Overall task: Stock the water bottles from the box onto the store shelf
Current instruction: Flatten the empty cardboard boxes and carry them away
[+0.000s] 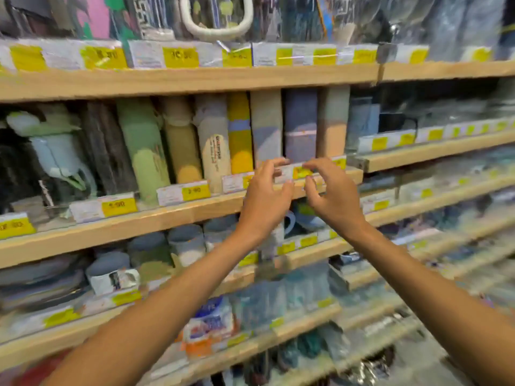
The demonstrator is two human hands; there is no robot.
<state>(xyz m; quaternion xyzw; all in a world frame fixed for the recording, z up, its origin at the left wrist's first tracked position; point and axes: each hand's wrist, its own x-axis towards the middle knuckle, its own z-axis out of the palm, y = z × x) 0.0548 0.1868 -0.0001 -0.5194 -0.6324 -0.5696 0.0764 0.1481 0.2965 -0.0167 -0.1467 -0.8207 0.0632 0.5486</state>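
We see both hands raised to the front edge of the wooden shelf (167,214). Left hand (264,190) pinches the left end of a price label (289,172), fingers on top, thumb below. Right hand (331,196) is curled at the label's right end; with the blur we cannot tell if it grips. Water bottles (214,146) stand upright in a row on that shelf, just behind the label.

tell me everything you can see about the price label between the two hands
The price label is a small strip, white at left, yellow at right, print blurred. It sits on the front edge of the wooden shelf, below boxed bottles. The left hand and right hand seem to pinch its ends.
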